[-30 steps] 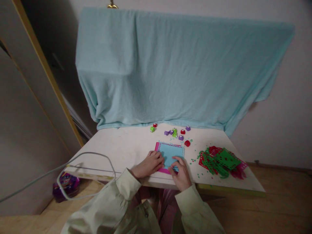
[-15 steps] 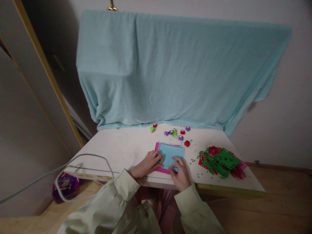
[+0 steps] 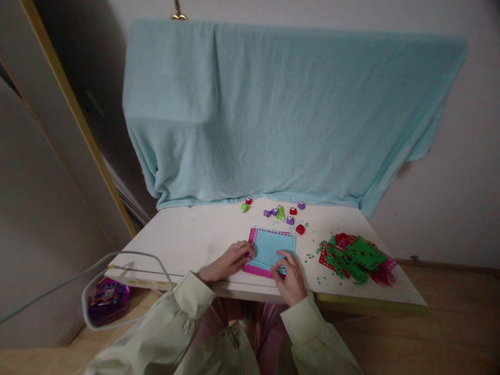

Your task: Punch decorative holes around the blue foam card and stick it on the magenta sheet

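As the left hand (image 3: 229, 261) touches the blue sheet (image 3: 270, 245) on its left, right hand (image 3: 290, 280) on its right, fingers bent, grips unclear, pink sheet (image 3: 257, 270) beneath it

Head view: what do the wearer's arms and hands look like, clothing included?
Left sleeve and right sleeve: long, loose, pale green, creased, with broad matching cuffs. Left hand and right hand: five-fingered, no gloves. No sleeve markings visible.
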{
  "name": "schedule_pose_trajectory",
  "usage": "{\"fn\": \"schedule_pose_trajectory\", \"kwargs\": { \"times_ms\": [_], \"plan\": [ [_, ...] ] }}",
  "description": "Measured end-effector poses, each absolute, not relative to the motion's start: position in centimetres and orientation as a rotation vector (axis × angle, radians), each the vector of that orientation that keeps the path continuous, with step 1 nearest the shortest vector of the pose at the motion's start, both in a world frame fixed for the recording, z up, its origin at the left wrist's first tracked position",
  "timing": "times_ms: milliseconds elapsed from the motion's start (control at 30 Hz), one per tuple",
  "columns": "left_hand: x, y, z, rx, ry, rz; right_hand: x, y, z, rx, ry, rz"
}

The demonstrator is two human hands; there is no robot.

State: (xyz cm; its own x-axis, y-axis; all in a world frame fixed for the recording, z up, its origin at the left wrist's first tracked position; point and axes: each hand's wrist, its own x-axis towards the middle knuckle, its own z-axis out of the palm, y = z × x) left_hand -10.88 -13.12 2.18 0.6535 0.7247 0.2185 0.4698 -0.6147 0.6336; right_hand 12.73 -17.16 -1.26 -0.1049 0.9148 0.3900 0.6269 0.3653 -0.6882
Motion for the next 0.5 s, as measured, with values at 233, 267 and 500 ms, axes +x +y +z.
{"fn": "schedule_pose_trajectory", "kwargs": {
  "times_ms": [233,267,500],
  "plan": [
    [-11.5,-14.9,2.1,2.209,0.944,0.747,12.8,-17.3,-1.0,-1.367,-1.832,0.458],
    [-11.6,-15.2,2.2,2.211,0.955,0.746,12.8,-17.4,-1.0,-1.367,-1.832,0.459],
    [-10.5,-18.3,3.5,2.574,1.067,0.546,12.8,-17.3,-1.0,-1.362,-1.836,0.445]
  ]
}}
